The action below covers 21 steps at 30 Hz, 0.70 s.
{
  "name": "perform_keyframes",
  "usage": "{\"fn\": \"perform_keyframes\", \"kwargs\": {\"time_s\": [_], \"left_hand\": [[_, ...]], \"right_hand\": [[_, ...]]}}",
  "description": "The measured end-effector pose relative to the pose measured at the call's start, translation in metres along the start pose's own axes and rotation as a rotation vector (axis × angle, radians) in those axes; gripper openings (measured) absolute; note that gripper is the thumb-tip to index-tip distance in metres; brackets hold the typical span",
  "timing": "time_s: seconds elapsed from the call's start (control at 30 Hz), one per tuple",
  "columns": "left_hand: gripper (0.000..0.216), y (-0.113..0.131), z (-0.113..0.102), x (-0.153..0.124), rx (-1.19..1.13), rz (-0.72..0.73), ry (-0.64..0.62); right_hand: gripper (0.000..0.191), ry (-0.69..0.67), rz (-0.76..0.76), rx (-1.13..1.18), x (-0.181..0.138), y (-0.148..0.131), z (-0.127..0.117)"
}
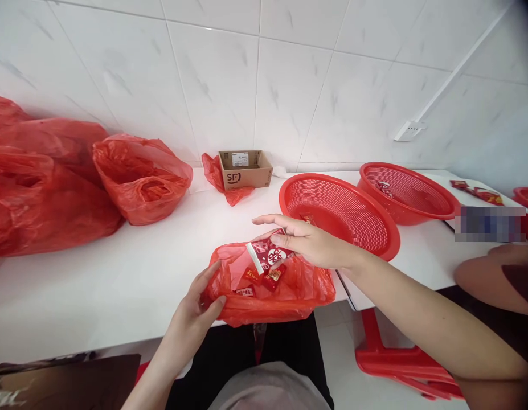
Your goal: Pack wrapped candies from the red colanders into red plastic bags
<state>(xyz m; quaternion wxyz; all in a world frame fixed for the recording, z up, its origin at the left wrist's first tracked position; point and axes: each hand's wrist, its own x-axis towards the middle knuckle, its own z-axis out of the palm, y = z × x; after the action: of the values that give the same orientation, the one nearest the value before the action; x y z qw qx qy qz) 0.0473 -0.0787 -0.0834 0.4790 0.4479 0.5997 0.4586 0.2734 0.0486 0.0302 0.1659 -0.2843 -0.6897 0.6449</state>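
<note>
A red plastic bag (pixel 272 310) stands spread open at the table's front edge. My left hand (pixel 199 302) grips its left side, the thumb on the near rim and the fingers along the left rim. Above the bag's opening, my right hand (pixel 302 242) pinches a dark red and white snack packet (pixel 274 256) between thumb and fingers, with the index finger stretched out. Inside the bag lie several small red packets, among them a red and gold one (pixel 274 277) and one with white lettering (pixel 245 291). Part of the bag's right side is hidden under my right hand.
Two red mesh baskets (pixel 387 239) (pixel 449 212) stand at the right, holding a few packets. A cardboard box (pixel 249 177) sits against the tiled wall. Filled red bags (pixel 144 193) line the left. Another person's arm (pixel 481 273) is at the far right, near a red stool (pixel 400 364).
</note>
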Motion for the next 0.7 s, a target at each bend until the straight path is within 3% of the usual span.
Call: {"fn": "perform_keyframes", "kwargs": {"time_s": [0.17,0.27,0.33,0.43,0.5,0.57,0.63,0.7], "left_hand": [[0.067,0.002,0.0,0.002,0.011,-0.005,-0.007],[0.067,0.001,0.001,0.003,0.025,0.001,-0.012],[0.065,-0.001,0.001,0.004,0.033,0.012,-0.008],[0.063,-0.003,0.001,0.004,0.033,0.025,-0.002],[0.063,-0.004,0.002,0.003,0.029,0.029,-0.003],[0.063,-0.003,0.003,0.002,0.02,0.021,0.0],[0.064,0.0,0.004,0.0,0.005,-0.003,0.008],[0.065,0.003,0.005,-0.001,-0.005,-0.029,0.015]], "right_hand": [[0.036,-0.013,0.04,0.164,0.001,0.017,0.004],[0.04,0.022,0.046,-0.037,0.002,0.024,0.009],[0.043,0.213,-0.046,-0.33,0.004,0.024,0.004],[0.038,0.584,-0.13,-0.733,0.011,0.021,-0.027],[0.035,0.673,0.041,-0.95,0.016,0.025,-0.057],[0.036,0.607,0.335,-1.128,0.019,0.038,-0.085],[0.043,0.52,0.533,-1.153,0.02,0.059,-0.104],[0.038,0.474,0.628,-1.103,0.019,0.081,-0.116]]}}
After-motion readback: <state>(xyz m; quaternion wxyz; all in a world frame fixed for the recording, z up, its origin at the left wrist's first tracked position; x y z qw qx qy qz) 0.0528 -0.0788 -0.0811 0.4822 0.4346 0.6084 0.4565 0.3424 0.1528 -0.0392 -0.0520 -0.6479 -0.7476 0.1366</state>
